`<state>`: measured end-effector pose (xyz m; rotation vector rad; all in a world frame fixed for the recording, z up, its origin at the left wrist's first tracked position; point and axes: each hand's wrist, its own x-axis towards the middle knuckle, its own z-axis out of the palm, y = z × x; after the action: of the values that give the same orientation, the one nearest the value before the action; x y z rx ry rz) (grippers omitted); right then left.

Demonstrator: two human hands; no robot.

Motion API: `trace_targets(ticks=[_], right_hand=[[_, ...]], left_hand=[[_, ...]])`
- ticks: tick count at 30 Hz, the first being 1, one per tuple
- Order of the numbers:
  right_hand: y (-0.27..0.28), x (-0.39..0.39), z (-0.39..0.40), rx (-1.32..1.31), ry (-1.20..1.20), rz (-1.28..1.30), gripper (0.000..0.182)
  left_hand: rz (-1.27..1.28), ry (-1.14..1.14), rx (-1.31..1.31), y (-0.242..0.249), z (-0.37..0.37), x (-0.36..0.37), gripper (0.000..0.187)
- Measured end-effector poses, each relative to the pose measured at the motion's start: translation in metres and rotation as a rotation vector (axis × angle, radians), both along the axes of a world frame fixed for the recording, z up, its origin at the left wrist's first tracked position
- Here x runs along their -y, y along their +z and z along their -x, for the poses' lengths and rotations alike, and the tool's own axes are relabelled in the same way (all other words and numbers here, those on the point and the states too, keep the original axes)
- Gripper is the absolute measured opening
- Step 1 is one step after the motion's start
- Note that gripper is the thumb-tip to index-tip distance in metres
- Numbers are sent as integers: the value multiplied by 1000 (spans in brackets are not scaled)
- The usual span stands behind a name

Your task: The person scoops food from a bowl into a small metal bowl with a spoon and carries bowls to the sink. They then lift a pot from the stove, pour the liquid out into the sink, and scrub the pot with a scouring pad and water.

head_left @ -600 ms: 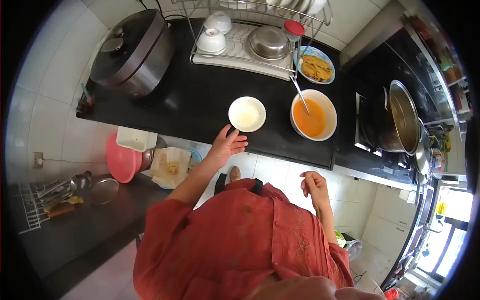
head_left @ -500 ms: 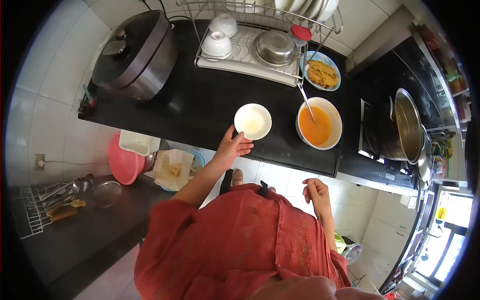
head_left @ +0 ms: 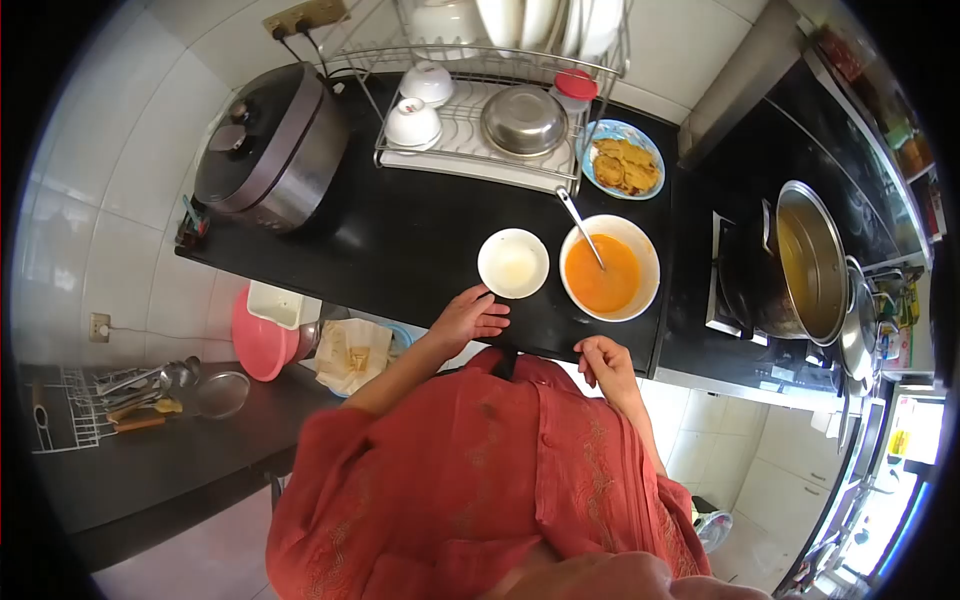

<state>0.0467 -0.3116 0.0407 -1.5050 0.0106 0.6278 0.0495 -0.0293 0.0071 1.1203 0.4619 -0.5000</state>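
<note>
My left hand is open, palm up and fingers stretched out, with its fingertips right at the near-left rim of a small white bowl. A little pale liquid lies in the bottom of that bowl. Close to its right stands a larger white bowl of orange liquid. A metal spoon leans in it, handle pointing away from me. My right hand is at the counter's front edge, just below the larger bowl, with its fingers curled in and nothing visible in them.
Behind the bowls stand a dish rack and a blue-rimmed plate of yellow-brown food. An electric cooker is on the left. A large pot sits on the stove at right. A pink basin stands at lower left.
The small bowl has moved right, closer to the larger bowl. My left thumb has come off its rim, and my right hand has risen to the counter edge. The view has shifted slightly.
</note>
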Motion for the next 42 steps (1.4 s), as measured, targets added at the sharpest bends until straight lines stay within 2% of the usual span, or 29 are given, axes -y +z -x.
trace_targets(ticks=[3,6,10,15,18,20,22,25,26,27,28,32,34,37,38,41,42], right_hand=[[-13,13,-8,-43,39,-25,20],[-20,23,-14,-55,70,-26,20],[-22,30,-19,-40,65,-11,20],[-16,31,-3,21,-69,59,20],[-10,21,11,-6,-159,58,20],[-7,13,23,-33,-206,76,22],[-2,3,31,-26,-231,92,22],[5,-9,42,-9,-263,116,22],[5,-10,46,-15,-288,122,22],[5,-12,49,-16,-313,126,22],[8,-15,53,-10,-318,130,22],[21,-26,65,-34,-410,176,25],[21,-26,69,-40,-422,180,28],[17,-27,72,1,-450,169,23],[19,-27,74,-1,-465,172,23],[23,-29,73,-30,-469,171,25],[20,-28,73,-28,-469,153,24]], left_hand=[[-82,11,-6,2,6,2,43],[-130,131,39,0,16,-4,37],[-166,217,92,14,-1,-37,32],[-202,178,212,34,-90,-83,32],[-392,103,239,39,-160,-91,34],[-542,92,313,27,-206,-96,33],[-684,178,406,19,-241,-92,23],[-789,173,395,6,-285,-93,19],[-782,169,398,-8,-301,-98,19],[-871,115,402,-31,-320,-103,18],[-959,63,406,-33,-326,-103,17],[-837,15,260,-11,-328,-96,14],[-737,144,167,-8,-327,-91,12],[-584,207,159,-3,-324,-90,12],[-557,198,180,-7,-327,-93,17],[-503,169,164,1,-332,-95,17],[-568,208,160,6,-330,-92,14]])
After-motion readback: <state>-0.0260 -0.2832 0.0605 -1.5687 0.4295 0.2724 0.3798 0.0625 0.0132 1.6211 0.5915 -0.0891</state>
